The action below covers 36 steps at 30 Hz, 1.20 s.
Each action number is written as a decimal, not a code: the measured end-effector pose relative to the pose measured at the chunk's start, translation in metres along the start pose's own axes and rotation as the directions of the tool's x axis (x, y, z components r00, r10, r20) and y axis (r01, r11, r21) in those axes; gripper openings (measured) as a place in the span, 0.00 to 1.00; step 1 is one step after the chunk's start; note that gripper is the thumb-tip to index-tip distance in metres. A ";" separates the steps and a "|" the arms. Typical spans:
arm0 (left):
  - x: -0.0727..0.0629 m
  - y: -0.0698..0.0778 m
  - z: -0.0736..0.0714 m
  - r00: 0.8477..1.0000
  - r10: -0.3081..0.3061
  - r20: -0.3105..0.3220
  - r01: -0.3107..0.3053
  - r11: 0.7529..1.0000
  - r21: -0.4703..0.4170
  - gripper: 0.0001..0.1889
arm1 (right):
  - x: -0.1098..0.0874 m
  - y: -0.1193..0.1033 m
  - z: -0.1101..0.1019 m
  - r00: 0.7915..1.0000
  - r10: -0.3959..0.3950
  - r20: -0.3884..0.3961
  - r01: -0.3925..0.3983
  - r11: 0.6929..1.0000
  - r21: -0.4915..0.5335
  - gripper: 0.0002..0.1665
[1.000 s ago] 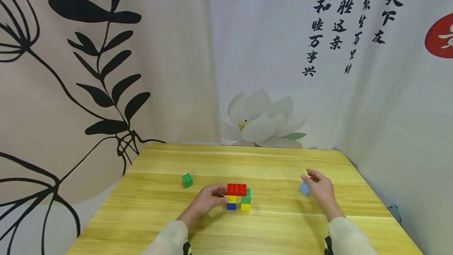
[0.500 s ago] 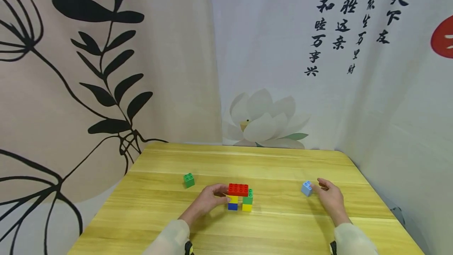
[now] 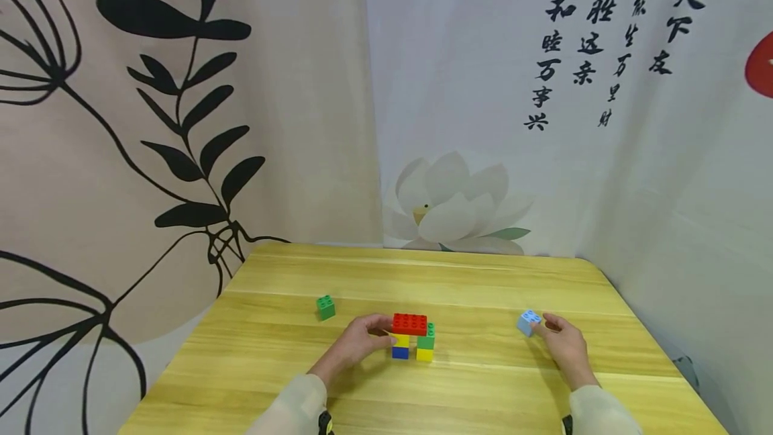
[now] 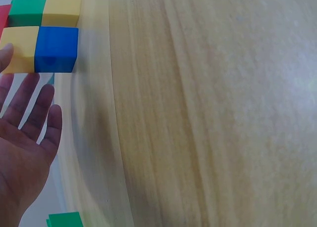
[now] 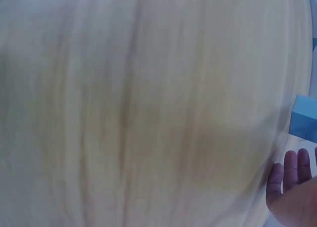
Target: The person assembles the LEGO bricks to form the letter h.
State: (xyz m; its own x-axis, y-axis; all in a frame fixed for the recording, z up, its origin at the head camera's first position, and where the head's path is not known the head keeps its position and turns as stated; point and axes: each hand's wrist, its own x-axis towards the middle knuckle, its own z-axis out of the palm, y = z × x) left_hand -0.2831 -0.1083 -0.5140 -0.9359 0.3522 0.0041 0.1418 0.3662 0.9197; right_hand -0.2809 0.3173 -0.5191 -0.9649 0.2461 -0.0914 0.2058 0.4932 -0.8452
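Observation:
A small brick arch stands mid-table: a red brick (image 3: 409, 323) bridges a column of a yellow brick (image 3: 401, 340) on a dark blue brick (image 3: 400, 353) and a column of a green brick (image 3: 426, 341) on another yellow brick (image 3: 425, 355). My left hand (image 3: 359, 341) holds the arch at its left side. Its thumb lies on the upper yellow brick; the index fingertip is hidden behind the red brick. To the right, my right hand (image 3: 566, 346) touches a light blue brick (image 3: 528, 321) with its thumb; the other fingers are loosely extended beside it.
A loose green brick (image 3: 326, 307) lies left of the arch, towards the back of the wooden table (image 3: 483, 388). Behind the table hangs a printed curtain (image 3: 314, 119) with plants, a lotus and writing.
My right hand first shifts right and nearer me, then its thumb comes onto the light blue brick, which has turned slightly. The left hand stays at the arch. The view drifts a little left.

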 end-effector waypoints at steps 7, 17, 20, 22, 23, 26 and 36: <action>0.001 0.000 0.001 1.000 0.004 -0.001 -0.004 1.000 0.001 0.20 | -0.001 -0.001 0.003 1.000 0.017 0.015 -0.018 0.999 0.038 0.43; 0.000 0.002 -0.001 1.000 -0.017 0.006 0.017 1.000 -0.016 0.19 | 0.001 0.002 0.006 1.000 0.023 -0.021 -0.023 1.000 -0.012 0.45; -0.001 0.002 -0.001 1.000 -0.008 0.006 0.008 1.000 -0.017 0.19 | 0.001 0.002 0.007 0.999 0.018 -0.035 -0.019 1.000 -0.025 0.43; -0.001 0.002 -0.001 1.000 -0.010 0.005 0.010 1.000 -0.019 0.19 | 0.001 0.002 0.008 0.999 0.015 -0.041 -0.016 0.999 -0.030 0.42; -0.001 0.001 -0.001 1.000 -0.009 0.005 0.009 1.000 -0.019 0.19 | 0.001 0.003 0.008 0.999 0.010 -0.044 -0.011 0.999 -0.032 0.42; 0.000 0.001 -0.001 1.000 -0.016 0.004 0.016 1.000 -0.018 0.18 | 0.000 0.003 0.007 0.999 0.006 -0.046 -0.008 0.999 -0.032 0.42; 0.001 0.001 -0.001 1.000 -0.023 0.002 0.023 1.000 -0.014 0.17 | 0.000 0.008 0.005 0.999 -0.029 -0.043 0.028 0.999 -0.025 0.41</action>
State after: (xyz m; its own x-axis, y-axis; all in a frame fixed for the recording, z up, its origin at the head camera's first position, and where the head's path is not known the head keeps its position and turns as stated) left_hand -0.2839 -0.1089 -0.5129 -0.9384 0.3449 -0.0182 0.1152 0.3621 0.9250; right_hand -0.2806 0.3169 -0.5283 -0.9626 0.2673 -0.0445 0.1830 0.5203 -0.8341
